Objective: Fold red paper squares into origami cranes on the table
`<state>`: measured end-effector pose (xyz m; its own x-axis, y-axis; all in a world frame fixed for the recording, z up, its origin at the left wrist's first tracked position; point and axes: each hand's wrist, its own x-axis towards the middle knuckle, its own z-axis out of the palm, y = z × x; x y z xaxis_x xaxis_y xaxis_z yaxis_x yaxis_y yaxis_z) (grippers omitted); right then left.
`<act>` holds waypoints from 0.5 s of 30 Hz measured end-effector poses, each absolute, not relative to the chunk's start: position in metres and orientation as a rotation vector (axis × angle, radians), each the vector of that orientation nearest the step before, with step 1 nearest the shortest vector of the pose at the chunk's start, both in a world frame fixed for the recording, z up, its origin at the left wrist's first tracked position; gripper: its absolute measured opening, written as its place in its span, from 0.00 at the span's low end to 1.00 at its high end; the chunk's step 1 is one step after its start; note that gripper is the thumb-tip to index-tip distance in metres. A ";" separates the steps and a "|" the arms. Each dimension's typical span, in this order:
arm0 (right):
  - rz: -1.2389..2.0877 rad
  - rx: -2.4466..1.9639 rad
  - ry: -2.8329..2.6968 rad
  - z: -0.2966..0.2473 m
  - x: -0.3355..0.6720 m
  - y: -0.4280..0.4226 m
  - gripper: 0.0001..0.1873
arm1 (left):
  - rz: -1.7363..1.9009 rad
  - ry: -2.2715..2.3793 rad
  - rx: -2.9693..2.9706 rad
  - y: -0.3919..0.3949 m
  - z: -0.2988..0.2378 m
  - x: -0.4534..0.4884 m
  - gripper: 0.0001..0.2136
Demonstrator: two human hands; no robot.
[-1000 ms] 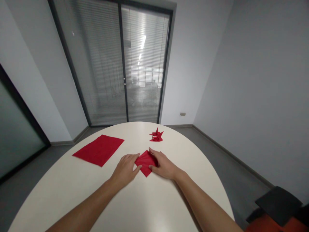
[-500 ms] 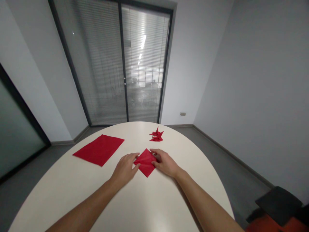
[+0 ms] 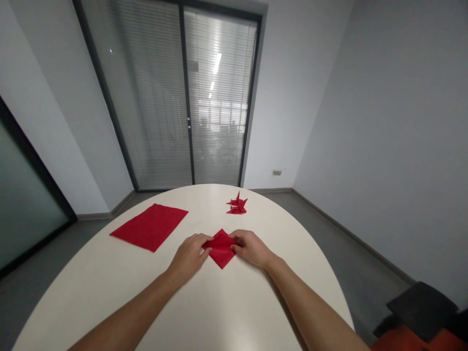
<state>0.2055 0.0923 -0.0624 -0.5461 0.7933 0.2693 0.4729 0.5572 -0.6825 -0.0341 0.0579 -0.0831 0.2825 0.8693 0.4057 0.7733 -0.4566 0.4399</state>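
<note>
A small folded red paper (image 3: 221,253) lies in front of me like a diamond, one corner pointing toward me, with creases across its middle. My left hand (image 3: 192,251) grips its left corner between thumb and fingers. At the opposite corner, my right hand (image 3: 250,247) is closed on the paper in the same way. Both side corners are partly hidden by my fingers. Beyond the right hand stand folded red origami pieces (image 3: 238,204) with pointed tips, bunched close together.
A larger red paper sheet (image 3: 149,228) lies flat at the left of the round white table (image 3: 204,312). A black and orange chair (image 3: 420,312) stands on the floor at the lower right. Past the table are glass panels with blinds (image 3: 223,146).
The paper's far corner has come slightly toward me and its upper part now looks bent. My right fingers have drawn in closer on the right corner.
</note>
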 end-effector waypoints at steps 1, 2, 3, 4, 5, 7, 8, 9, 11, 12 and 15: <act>0.726 -1.015 -2.242 -0.062 0.206 0.092 0.18 | 0.897 1.552 2.387 0.057 -0.081 -0.034 0.11; 0.711 -1.017 -2.256 -0.061 0.206 0.092 0.18 | 0.884 1.558 2.387 0.057 -0.079 -0.033 0.10; 0.698 -1.018 -2.268 -0.061 0.207 0.092 0.18 | 0.881 1.560 2.386 0.056 -0.078 -0.033 0.10; 0.688 -1.015 -2.279 -0.060 0.207 0.092 0.18 | 0.879 1.556 2.387 0.056 -0.077 -0.034 0.09; 0.680 -1.005 -2.295 -0.060 0.208 0.091 0.18 | 0.877 1.548 2.391 0.055 -0.076 -0.034 0.09; 0.666 -0.968 -2.331 -0.059 0.209 0.091 0.18 | 0.871 1.531 2.407 0.055 -0.075 -0.034 0.09; 0.661 -0.946 -2.348 -0.058 0.210 0.090 0.18 | 0.867 1.526 2.417 0.054 -0.075 -0.035 0.10; 0.657 -0.927 -2.362 -0.058 0.211 0.090 0.19 | 0.862 1.522 2.427 0.054 -0.075 -0.035 0.10; 0.646 -0.907 -2.377 -0.058 0.213 0.090 0.19 | 0.856 1.518 2.443 0.054 -0.075 -0.035 0.12; 0.640 -0.904 -2.384 -0.059 0.214 0.090 0.19 | 0.850 1.514 2.453 0.053 -0.074 -0.035 0.12; 0.614 -0.890 -2.409 -0.060 0.215 0.092 0.18 | 0.833 1.500 2.485 0.053 -0.074 -0.034 0.13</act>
